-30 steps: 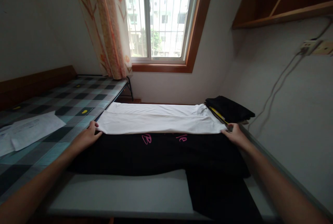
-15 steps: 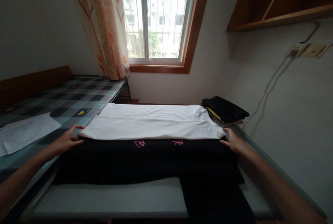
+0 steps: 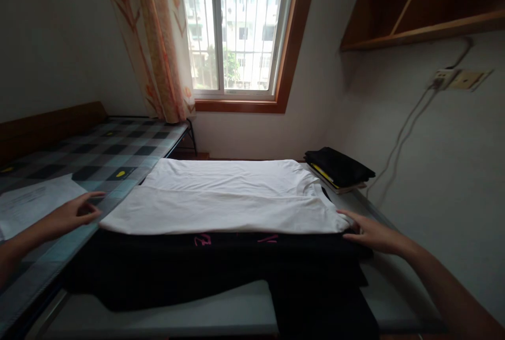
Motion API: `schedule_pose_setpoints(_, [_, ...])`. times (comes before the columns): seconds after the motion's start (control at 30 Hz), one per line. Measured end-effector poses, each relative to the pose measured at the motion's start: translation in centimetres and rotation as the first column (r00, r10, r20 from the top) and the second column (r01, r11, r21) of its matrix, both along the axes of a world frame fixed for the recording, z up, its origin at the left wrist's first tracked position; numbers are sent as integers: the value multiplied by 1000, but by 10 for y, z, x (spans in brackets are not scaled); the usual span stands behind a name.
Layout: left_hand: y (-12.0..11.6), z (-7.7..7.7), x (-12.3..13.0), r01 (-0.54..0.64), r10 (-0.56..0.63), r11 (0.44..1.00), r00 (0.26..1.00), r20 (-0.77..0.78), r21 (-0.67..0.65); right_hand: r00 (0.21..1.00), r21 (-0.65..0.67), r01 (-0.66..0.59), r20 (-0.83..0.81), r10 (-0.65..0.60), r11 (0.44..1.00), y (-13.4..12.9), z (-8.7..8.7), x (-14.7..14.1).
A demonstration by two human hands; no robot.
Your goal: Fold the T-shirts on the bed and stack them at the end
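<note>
A white T-shirt (image 3: 221, 208) lies folded over a black cloth (image 3: 221, 263) with pink markings, both on the light-topped table (image 3: 177, 319). Just beyond the shirt's left front corner is my left hand (image 3: 79, 211), its fingers apart and nothing in them. At the right front corner, my right hand (image 3: 369, 232) pinches the shirt's edge between thumb and fingers. Part of the black cloth drapes over the front of the table.
A checkered bed (image 3: 130, 142) with a paper sheet (image 3: 39, 200) adjoins the table on the left. At the back right sits a stack with a folded black item (image 3: 339, 166) on top. A cable (image 3: 402, 135) hangs along the right wall under a wooden shelf (image 3: 426, 29).
My left hand has let go of the shirt's corner and moved left. The shirt's folded front edge has come nearer and lies flatter. My right hand has shifted nearer with its corner.
</note>
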State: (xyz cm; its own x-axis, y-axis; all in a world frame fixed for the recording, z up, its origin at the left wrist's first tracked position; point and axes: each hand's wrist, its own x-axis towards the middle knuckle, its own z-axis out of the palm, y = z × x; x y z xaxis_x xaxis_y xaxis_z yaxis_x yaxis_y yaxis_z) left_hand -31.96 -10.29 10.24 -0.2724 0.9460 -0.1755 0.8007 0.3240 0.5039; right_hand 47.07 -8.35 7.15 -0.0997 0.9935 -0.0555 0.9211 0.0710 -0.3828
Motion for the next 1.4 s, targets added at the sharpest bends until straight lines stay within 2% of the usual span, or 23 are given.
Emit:
schedule_pose_setpoints(0.07, [15, 14, 12, -12, 26, 996, 986, -164, 84, 998, -51, 4, 56, -2, 999, 9, 8, -7])
schedule_pose_setpoints(0.13, [29, 23, 32, 60, -32, 992, 973, -229, 113, 986, 40, 48, 161, -54, 998, 20, 14, -20])
schedule_pose_setpoints(0.2, [43, 25, 57, 180, -141, 973, 960, -243, 143, 955, 156, 75, 273, -116, 985, 30, 16, -35])
schedule_pose_setpoints(0.27, [57, 19, 83, 315, -267, 932, 931, -251, 177, 938, 209, 44, 329, -113, 977, 38, 14, -51])
schedule_pose_setpoints(0.37, [76, 3, 112, 510, -448, 843, 842, -299, 172, 943, 198, -66, 333, -4, 978, 48, 7, -69])
schedule_pose_setpoints(0.47, [90, -10, 126, 568, -493, 812, 791, -363, 135, 940, 188, -96, 341, 27, 978, 57, -3, -76])
schedule_pose_setpoints(0.6, [98, -14, 124, 511, -456, 859, 794, -402, 36, 949, 196, -73, 314, 8, 978, 71, -14, -73])
schedule_pose_setpoints(0.7, [98, -13, 113, 463, -437, 886, 819, -372, -21, 971, 169, -95, 231, 55, 981, 81, -19, -67])
schedule_pose_setpoints(0.87, [95, -18, 93, 459, -383, 886, 809, -446, 71, 986, 145, -142, 110, 126, 979, 93, -26, -58])
schedule_pose_setpoints(1.03, [94, -26, 84, 405, -316, 913, 777, -544, 47, 979, 181, -140, 174, 108, 973, 94, -33, -57])
schedule_pose_setpoints(1.2, [95, -30, 72, 436, -358, 900, 767, -533, 23, 966, 208, -135, 246, 82, 969, 92, -34, -61])
schedule_pose_setpoints(1.3, [98, -31, 67, 481, -398, 877, 725, -562, -2, 958, 187, -136, 277, 81, 973, 93, -31, -63])
schedule_pose_setpoints(1.4, [108, -28, 74, 491, -402, 871, 676, -618, -30, 954, 142, -144, 284, 99, 979, 95, -23, -65])
